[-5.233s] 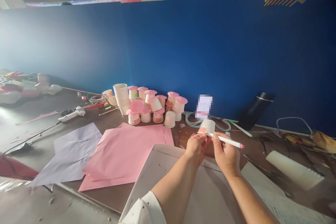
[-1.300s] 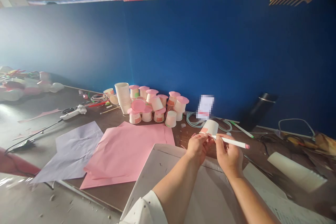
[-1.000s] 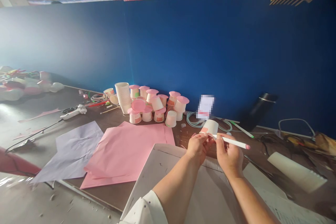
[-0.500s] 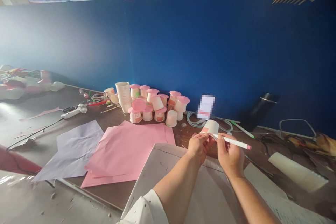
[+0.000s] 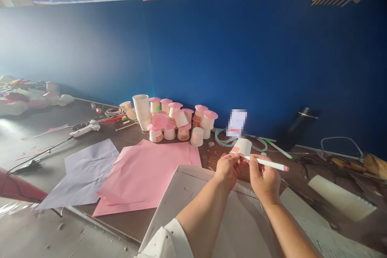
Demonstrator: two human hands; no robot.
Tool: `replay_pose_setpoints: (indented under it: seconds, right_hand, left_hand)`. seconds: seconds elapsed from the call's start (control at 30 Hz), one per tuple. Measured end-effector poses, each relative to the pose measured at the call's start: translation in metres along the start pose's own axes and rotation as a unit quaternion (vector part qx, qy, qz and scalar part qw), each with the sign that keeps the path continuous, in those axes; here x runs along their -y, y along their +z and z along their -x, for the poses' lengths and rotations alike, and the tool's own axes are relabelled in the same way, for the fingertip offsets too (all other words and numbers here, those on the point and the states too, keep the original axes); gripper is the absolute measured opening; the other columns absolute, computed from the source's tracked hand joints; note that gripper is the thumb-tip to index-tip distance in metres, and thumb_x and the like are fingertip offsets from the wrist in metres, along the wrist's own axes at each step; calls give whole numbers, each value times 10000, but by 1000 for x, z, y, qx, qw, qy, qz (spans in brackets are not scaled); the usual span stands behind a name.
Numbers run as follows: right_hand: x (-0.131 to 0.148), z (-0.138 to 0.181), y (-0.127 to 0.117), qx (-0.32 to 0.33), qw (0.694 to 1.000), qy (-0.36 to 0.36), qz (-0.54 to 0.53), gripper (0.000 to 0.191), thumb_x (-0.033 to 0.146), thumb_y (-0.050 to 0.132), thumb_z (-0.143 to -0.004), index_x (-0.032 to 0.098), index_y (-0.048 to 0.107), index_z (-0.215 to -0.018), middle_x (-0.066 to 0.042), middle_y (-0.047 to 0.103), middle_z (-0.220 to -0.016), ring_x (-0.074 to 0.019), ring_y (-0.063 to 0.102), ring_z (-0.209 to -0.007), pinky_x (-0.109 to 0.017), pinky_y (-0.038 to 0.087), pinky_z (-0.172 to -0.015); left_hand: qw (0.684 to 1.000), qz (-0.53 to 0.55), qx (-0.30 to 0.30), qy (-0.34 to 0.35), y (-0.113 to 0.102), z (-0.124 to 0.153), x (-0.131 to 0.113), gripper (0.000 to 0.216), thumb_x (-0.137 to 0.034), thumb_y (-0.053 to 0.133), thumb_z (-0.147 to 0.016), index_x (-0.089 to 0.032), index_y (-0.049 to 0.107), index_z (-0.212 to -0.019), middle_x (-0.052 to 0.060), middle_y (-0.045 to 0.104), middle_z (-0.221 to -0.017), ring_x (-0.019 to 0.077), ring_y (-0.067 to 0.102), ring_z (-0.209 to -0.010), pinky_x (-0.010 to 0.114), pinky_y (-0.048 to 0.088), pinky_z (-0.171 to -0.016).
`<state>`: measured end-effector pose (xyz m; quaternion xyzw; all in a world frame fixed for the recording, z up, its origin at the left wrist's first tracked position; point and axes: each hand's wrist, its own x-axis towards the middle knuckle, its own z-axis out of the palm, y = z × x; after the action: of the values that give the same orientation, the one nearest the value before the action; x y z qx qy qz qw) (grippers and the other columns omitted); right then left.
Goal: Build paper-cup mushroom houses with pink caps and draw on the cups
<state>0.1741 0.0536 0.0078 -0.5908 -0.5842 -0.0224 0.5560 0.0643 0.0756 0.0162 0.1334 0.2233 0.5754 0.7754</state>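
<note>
A white paper cup [image 5: 243, 146], upside down and tilted, is gripped near its rim by my left hand [image 5: 228, 169]. An orange-pink patch is coloured on the side of the cup. My right hand [image 5: 266, 177] is closed round a white marker pen [image 5: 270, 163] with a pink end pointing right; its tip meets the cup near the rim, between the two hands. My fingers partly hide the cup's lower edge. Beneath my forearms lies a large white sheet [image 5: 187, 185].
Decorated cups with pink tops [image 5: 169, 125] cluster at the back beside a tall cup stack [image 5: 141, 111]. Pink paper [image 5: 148, 173] and pale lilac paper [image 5: 81, 177] lie left. A glue gun [image 5: 86, 129], coiled cable [image 5: 223, 139], green-capped marker [image 5: 279, 149] and black bottle [image 5: 298, 129] surround the work area.
Almost nothing differs. Both hands keep the same hold on the cup and the marker pen, and the view has shifted very slightly.
</note>
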Motion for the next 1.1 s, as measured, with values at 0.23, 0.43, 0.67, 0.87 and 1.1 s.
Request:
replay_pose_setpoints:
  seconds: [0.23, 0.43, 0.67, 0.87, 1.1]
  right_hand:
    - [0, 1, 0, -1, 1000, -7, 1, 547, 680, 500, -921, 165, 685, -923, -155, 744, -804, -253, 718, -661, -328, 560, -593]
    - [-2, 0, 1, -7, 1000, -15, 1, 527, 651, 502, -928, 155, 681, -932, -150, 737, -782, -250, 711, -647, -329, 560, -587]
    - [-4, 0, 1, 0, 1000, -5, -11, 526, 650, 517, -916, 150, 680, -930, -153, 737, -774, -258, 716, -646, -332, 557, -582]
    - [-1, -1, -1, 3, 1000, -5, -4, 554, 681, 509, -912, 156, 688, -912, -148, 734, -756, -259, 710, -648, -333, 551, -590]
    - [-4, 0, 0, -1, 1000, -3, 5, 587, 717, 492, -908, 165, 691, -882, -150, 736, -772, -257, 704, -650, -333, 540, -588]
  left_hand:
    - [1000, 1, 6, 2, -1, 0, 0, 228, -106, 719, -829, -99, 638, -616, 24, 586, -634, 85, 602, -628, 203, 549, -759]
    - [1000, 2, 1, 0, 0, 0, 0, 223, -92, 707, -829, -98, 626, -621, 16, 587, -621, 84, 603, -621, 201, 549, -742]
    - [1000, 10, -2, -2, 2, 2, -2, 250, -54, 632, -860, -97, 629, -614, 22, 589, -615, 82, 603, -606, 190, 554, -721]
    - [1000, 7, 2, 2, 0, 1, -1, 260, -70, 652, -864, -97, 622, -607, 29, 597, -637, 81, 598, -606, 197, 549, -732]
    - [1000, 6, 0, -5, 0, 1, -1, 192, -67, 648, -873, -66, 678, -683, 38, 606, -662, 76, 596, -614, 191, 547, -741]
